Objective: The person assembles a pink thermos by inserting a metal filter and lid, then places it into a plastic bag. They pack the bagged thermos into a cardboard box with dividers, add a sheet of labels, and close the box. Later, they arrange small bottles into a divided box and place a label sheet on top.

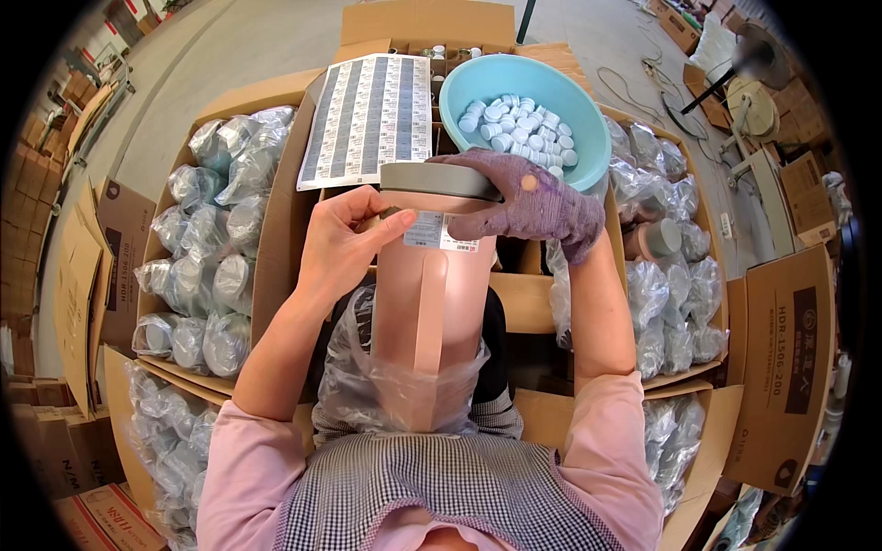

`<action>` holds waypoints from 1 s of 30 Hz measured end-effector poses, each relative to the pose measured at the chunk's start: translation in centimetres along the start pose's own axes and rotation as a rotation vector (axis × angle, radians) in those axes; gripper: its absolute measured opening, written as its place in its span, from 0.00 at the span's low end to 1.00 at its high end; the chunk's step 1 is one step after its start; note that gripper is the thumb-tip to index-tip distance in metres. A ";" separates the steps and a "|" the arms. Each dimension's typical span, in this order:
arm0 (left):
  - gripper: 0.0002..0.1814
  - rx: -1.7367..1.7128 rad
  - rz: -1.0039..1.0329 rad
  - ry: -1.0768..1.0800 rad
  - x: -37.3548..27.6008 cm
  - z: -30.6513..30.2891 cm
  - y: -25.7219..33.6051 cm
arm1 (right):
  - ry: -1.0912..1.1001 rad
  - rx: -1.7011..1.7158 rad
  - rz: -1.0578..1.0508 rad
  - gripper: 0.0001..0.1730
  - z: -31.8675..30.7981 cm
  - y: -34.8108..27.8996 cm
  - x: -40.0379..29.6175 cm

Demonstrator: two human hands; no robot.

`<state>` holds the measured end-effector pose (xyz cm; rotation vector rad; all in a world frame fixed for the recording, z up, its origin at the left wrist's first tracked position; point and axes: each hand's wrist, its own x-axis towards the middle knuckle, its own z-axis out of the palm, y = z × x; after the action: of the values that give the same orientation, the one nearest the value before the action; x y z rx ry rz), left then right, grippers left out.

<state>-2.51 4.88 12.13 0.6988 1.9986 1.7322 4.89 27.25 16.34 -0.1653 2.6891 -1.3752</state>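
Note:
A pink vacuum jug point(462, 303) with a grey-green lid point(441, 181) stands up between my knees, a clear plastic bag point(344, 392) gathered around its lower part. My gloved right hand point(527, 200) grips the jug at its lid and upper side. At the upper left of the jug is my bare left hand point(355, 237), thumb and fingers pinched on the small spout beside a printed label point(431, 231); whether they hold anything more is hidden. Beyond the jug lie a sheet of labels point(372, 117) and a light blue basin point(592, 131) with many white caps point(527, 127).
Cardboard boxes of bagged jugs flank me on the left point(265, 275) and right point(716, 296). Another open box point(427, 21) stands ahead. Flattened cartons point(76, 296) lean at the far left, and a large carton point(778, 386) stands at the right.

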 end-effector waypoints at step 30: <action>0.23 0.667 0.180 0.074 -1.6 -2.1 1.1 | 0.088 -0.222 -0.097 0.48 1.0 -0.4 -0.2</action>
<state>-2.35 2.39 13.45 1.0558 2.6586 1.1625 5.23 26.28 16.11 -0.2638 2.9401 -1.1284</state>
